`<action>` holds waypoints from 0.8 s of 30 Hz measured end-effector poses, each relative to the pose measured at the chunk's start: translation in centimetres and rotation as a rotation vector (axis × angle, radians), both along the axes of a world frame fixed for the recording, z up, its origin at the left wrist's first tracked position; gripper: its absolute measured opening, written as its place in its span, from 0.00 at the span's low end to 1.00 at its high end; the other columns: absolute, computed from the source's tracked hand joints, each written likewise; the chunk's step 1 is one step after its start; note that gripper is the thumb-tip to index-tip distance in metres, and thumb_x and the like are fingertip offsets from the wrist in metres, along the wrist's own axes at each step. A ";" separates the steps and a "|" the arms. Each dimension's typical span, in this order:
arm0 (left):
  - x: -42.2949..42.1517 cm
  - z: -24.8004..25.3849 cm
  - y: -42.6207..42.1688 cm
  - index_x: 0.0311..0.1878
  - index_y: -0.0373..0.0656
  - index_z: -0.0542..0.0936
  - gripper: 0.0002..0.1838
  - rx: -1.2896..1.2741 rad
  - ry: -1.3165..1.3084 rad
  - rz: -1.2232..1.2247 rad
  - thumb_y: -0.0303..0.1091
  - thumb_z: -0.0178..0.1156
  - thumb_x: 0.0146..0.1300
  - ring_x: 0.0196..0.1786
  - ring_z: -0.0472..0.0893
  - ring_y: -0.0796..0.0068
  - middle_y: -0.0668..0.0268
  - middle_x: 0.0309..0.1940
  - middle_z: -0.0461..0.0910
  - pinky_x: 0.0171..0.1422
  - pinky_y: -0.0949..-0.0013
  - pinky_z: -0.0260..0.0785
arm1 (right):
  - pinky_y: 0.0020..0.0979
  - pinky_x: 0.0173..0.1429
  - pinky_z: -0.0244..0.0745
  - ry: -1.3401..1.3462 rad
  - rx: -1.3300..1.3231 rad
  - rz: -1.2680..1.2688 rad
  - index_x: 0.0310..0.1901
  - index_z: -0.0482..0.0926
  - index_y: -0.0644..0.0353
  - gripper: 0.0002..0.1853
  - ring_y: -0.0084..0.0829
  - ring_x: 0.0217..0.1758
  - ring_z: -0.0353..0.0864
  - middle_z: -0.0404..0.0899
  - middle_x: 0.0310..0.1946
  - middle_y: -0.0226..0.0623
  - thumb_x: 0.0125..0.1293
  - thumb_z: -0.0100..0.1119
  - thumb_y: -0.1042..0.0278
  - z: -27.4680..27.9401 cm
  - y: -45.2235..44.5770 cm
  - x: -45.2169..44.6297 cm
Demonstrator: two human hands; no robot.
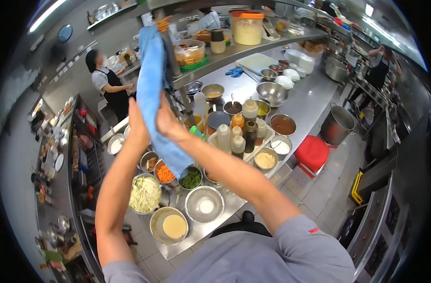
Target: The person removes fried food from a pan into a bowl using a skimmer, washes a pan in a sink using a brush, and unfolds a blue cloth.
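A long blue cloth [152, 94] hangs down from the upper shelf's post, its lower end over the food bowls. Pressed against its left side is my left hand [137, 120], with the fingers partly hidden. My right hand [167, 117] is on the cloth's right side, so the fabric lies between my two hands. Below are a bowl of shredded cabbage [145, 193], orange shreds [165, 173] and chopped greens [191, 178]. Nearest my body stand a pot of pale batter [174, 226] and a steel bowl [192, 203] with a little white stuff at the bottom.
Squeeze bottles [223, 137] crowd a white basket at the counter's middle. Overhead, a shelf [281, 40] carries tubs. A red stool [312, 154] and a large pot [338, 123] stand on the floor at right. One person [112, 89] works at left, another [378, 70] far right.
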State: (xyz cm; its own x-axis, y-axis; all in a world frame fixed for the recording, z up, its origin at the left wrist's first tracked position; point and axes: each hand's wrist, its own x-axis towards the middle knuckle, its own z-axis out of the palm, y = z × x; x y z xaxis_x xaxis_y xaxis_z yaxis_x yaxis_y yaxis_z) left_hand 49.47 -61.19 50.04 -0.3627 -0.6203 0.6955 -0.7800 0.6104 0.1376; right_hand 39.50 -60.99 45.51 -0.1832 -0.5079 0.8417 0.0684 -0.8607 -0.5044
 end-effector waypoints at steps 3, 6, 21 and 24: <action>-0.7 -2.7 2.4 0.61 0.40 0.70 0.21 0.380 0.622 -0.344 0.42 0.45 0.71 0.47 0.77 0.64 0.60 0.49 0.76 0.53 0.57 0.70 | 0.35 0.67 0.61 -0.069 0.553 0.023 0.64 0.58 0.72 0.29 0.38 0.59 0.69 0.71 0.53 0.52 0.70 0.45 0.58 1.6 0.5 -1.7; -1.8 0.2 4.1 0.57 0.38 0.73 0.19 -0.184 -0.411 0.170 0.39 0.46 0.72 0.46 0.76 0.69 0.59 0.48 0.77 0.53 0.63 0.69 | 0.33 0.64 0.64 -0.059 0.651 0.101 0.61 0.64 0.70 0.24 0.36 0.59 0.70 0.71 0.56 0.48 0.70 0.47 0.62 1.2 -1.5 -4.5; -8.1 -2.6 2.7 0.68 0.39 0.60 0.25 0.312 1.393 -0.535 0.43 0.42 0.73 0.58 0.72 0.66 0.58 0.59 0.68 0.65 0.63 0.61 | 0.36 0.60 0.68 -0.052 0.596 -0.038 0.58 0.66 0.69 0.22 0.44 0.58 0.73 0.72 0.56 0.54 0.65 0.48 0.67 0.9 2.4 -3.6; -9.2 -1.0 5.6 0.69 0.37 0.59 0.27 0.455 1.475 -0.798 0.44 0.40 0.74 0.63 0.68 0.64 0.56 0.64 0.65 0.69 0.61 0.57 | 0.39 0.59 0.69 -0.082 0.625 -0.040 0.55 0.68 0.69 0.20 0.49 0.56 0.74 0.73 0.53 0.58 0.64 0.47 0.68 1.7 3.1 -4.3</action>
State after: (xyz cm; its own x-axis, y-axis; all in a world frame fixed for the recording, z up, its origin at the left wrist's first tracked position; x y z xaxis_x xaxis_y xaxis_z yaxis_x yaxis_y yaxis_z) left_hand 40.29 -55.54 49.04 0.0745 -0.8434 0.5320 0.5980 0.4647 0.6530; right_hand 35.23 -57.92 47.21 -0.2635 -0.8906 0.3706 0.1024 -0.4078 -0.9073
